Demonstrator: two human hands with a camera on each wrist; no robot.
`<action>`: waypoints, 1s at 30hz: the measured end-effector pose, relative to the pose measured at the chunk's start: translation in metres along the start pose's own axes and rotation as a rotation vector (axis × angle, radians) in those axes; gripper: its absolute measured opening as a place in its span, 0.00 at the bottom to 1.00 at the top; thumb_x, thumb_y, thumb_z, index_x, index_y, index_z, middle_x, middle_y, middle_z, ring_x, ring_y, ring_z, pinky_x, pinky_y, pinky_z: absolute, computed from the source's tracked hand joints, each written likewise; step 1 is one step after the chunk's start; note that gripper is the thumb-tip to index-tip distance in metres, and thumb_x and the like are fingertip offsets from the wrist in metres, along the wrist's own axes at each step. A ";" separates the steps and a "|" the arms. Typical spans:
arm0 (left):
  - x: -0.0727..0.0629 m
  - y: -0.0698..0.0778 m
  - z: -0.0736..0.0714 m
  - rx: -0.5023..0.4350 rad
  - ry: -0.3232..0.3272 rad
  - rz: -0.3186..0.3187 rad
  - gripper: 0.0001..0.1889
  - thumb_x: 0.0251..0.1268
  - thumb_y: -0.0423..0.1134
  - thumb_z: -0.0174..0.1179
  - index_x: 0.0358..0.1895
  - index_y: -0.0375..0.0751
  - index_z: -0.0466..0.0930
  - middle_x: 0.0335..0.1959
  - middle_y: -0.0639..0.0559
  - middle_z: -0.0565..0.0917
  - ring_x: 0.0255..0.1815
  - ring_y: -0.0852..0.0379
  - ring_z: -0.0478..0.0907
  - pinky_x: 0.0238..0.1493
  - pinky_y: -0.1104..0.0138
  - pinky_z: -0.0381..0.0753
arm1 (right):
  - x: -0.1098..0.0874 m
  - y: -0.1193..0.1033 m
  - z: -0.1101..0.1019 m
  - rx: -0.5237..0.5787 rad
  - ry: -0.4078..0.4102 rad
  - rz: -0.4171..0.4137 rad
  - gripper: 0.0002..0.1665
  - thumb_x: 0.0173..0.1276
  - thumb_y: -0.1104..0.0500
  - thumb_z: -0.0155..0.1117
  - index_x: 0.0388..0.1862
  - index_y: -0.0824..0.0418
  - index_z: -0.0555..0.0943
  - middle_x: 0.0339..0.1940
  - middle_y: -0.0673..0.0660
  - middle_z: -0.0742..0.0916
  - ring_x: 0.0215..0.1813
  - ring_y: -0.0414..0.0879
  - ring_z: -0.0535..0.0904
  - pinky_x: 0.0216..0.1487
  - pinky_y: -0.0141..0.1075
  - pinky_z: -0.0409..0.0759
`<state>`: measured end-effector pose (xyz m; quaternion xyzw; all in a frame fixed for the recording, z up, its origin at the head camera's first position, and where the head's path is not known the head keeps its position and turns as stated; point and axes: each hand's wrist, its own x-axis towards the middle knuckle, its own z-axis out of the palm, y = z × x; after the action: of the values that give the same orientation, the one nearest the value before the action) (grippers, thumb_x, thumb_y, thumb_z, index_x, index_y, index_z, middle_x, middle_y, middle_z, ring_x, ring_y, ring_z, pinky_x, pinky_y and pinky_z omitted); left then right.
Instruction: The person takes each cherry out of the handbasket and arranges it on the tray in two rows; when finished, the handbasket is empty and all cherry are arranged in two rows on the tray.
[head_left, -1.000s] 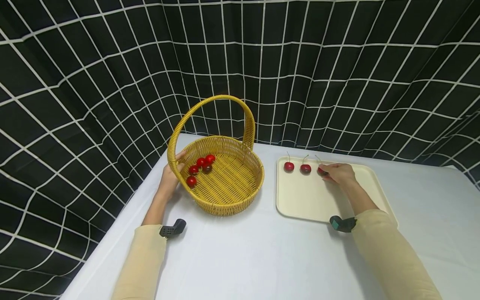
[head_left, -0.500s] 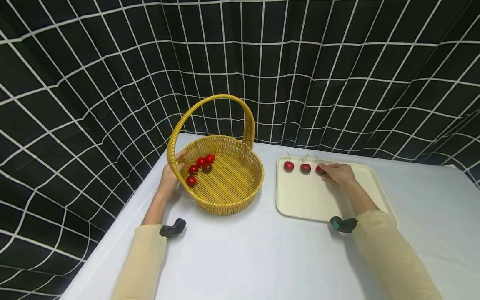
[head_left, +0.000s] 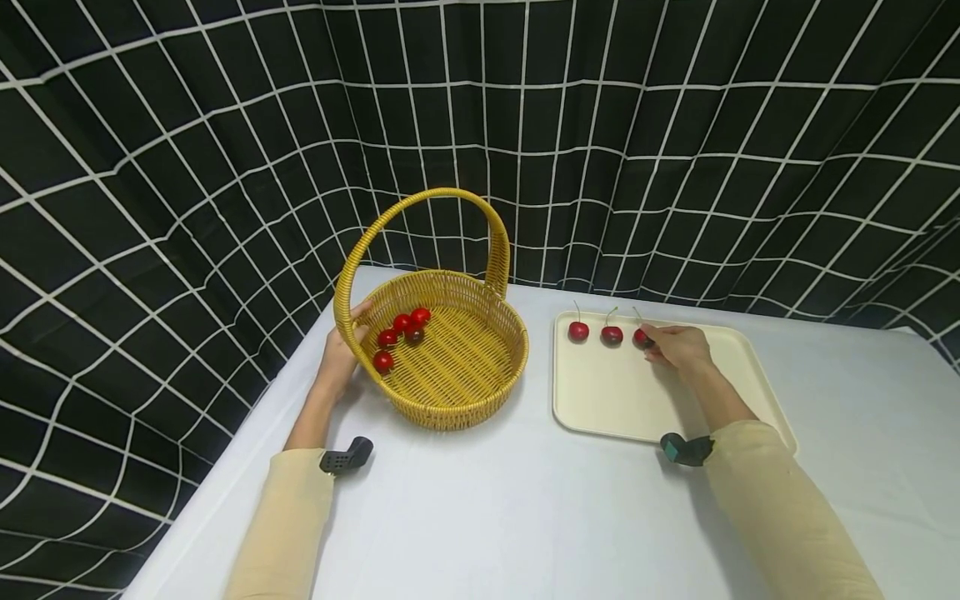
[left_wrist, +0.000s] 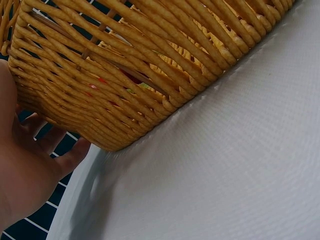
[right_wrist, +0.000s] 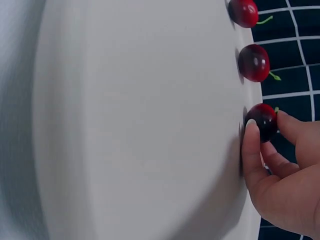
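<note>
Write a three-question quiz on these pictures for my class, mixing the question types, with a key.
1. How many cherries can be seen inside the basket in the head view?
2. At the tray is a row of three cherries. In the head view, counting from the left, which does the right hand pinch?
A) first
B) second
C) third
3. True or false: the left hand is at the tray.

Key
1. Five.
2. C, the third cherry.
3. False; the left hand is at the basket's side.

Black white-lined curtain (head_left: 585, 125), white tablecloth (head_left: 487, 517)
</note>
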<state>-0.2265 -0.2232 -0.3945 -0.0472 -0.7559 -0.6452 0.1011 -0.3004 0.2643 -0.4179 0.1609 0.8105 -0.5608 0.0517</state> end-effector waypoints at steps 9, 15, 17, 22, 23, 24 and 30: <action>0.001 0.001 0.000 0.008 0.014 -0.008 0.24 0.71 0.25 0.40 0.69 0.27 0.59 0.71 0.36 0.60 0.73 0.45 0.52 0.71 0.58 0.50 | -0.004 -0.005 -0.002 0.020 0.002 0.011 0.34 0.70 0.52 0.56 0.62 0.79 0.66 0.18 0.47 0.79 0.18 0.31 0.78 0.27 0.24 0.79; 0.000 0.001 0.000 0.012 0.009 -0.008 0.24 0.71 0.25 0.40 0.69 0.27 0.59 0.71 0.36 0.59 0.73 0.45 0.52 0.71 0.58 0.49 | -0.006 -0.005 -0.002 -0.006 0.007 0.022 0.34 0.71 0.51 0.56 0.62 0.79 0.67 0.17 0.47 0.78 0.17 0.30 0.77 0.25 0.23 0.78; -0.001 0.001 0.000 0.008 0.006 -0.005 0.24 0.71 0.25 0.39 0.69 0.27 0.58 0.71 0.36 0.59 0.73 0.45 0.52 0.71 0.58 0.49 | -0.006 -0.006 -0.001 -0.024 0.013 0.022 0.34 0.71 0.51 0.55 0.62 0.79 0.67 0.17 0.47 0.78 0.17 0.30 0.77 0.25 0.22 0.78; -0.001 0.001 -0.001 0.001 0.007 0.001 0.24 0.71 0.25 0.39 0.69 0.27 0.58 0.72 0.36 0.59 0.73 0.45 0.51 0.72 0.57 0.49 | -0.007 -0.007 -0.001 -0.029 0.030 0.029 0.36 0.72 0.49 0.53 0.64 0.78 0.65 0.21 0.49 0.78 0.17 0.31 0.77 0.25 0.24 0.79; -0.001 0.001 -0.001 0.000 0.008 0.000 0.24 0.71 0.25 0.39 0.69 0.27 0.58 0.72 0.36 0.59 0.73 0.45 0.51 0.72 0.57 0.49 | -0.007 -0.007 -0.002 -0.024 0.034 0.032 0.37 0.72 0.48 0.52 0.64 0.78 0.65 0.22 0.49 0.77 0.17 0.31 0.77 0.25 0.24 0.79; -0.001 0.001 -0.001 -0.001 0.008 0.001 0.24 0.71 0.25 0.39 0.69 0.27 0.58 0.72 0.36 0.59 0.73 0.45 0.51 0.72 0.57 0.49 | -0.007 -0.006 -0.002 -0.012 0.042 0.041 0.38 0.72 0.47 0.52 0.65 0.77 0.64 0.22 0.49 0.77 0.17 0.32 0.77 0.25 0.25 0.79; -0.001 0.001 0.000 0.006 0.002 -0.006 0.24 0.71 0.26 0.40 0.69 0.28 0.58 0.72 0.37 0.59 0.73 0.45 0.52 0.71 0.57 0.50 | -0.008 -0.005 -0.009 0.173 0.098 0.090 0.33 0.71 0.43 0.52 0.59 0.70 0.70 0.19 0.48 0.77 0.16 0.33 0.75 0.22 0.24 0.78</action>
<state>-0.2249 -0.2234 -0.3940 -0.0440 -0.7579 -0.6431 0.1001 -0.2939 0.2694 -0.4081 0.2284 0.7526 -0.6172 0.0231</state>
